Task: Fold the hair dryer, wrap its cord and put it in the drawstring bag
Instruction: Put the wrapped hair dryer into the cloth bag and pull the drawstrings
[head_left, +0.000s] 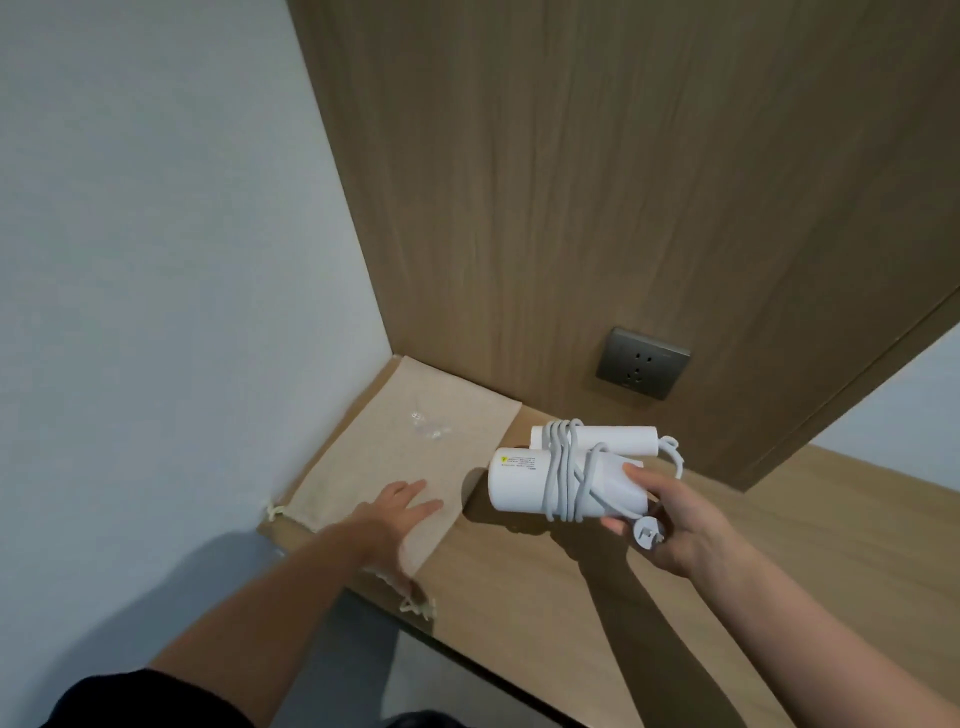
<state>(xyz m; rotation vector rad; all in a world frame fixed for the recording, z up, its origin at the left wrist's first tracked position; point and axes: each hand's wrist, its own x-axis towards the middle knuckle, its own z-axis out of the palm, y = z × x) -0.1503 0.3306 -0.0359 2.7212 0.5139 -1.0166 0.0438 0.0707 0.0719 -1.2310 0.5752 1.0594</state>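
Observation:
My right hand (680, 525) grips a white hair dryer (524, 483) just above the wooden shelf. Its handle is folded alongside the barrel. The white cord (563, 467) is wound several times around both parts, and the plug (647, 535) sticks out under my thumb. A beige drawstring bag (415, 431) lies flat in the shelf's left corner, its mouth and drawstring knots (415, 608) toward me. My left hand (400, 514) rests flat on the bag's near end with the fingers straight. The dryer hangs to the right of the bag, apart from it.
The wooden shelf (753, 597) runs to the right with bare surface. A wood panel behind it carries a grey wall socket (643, 362). A white wall (156, 260) closes the left side. The shelf's front edge lies near my arms.

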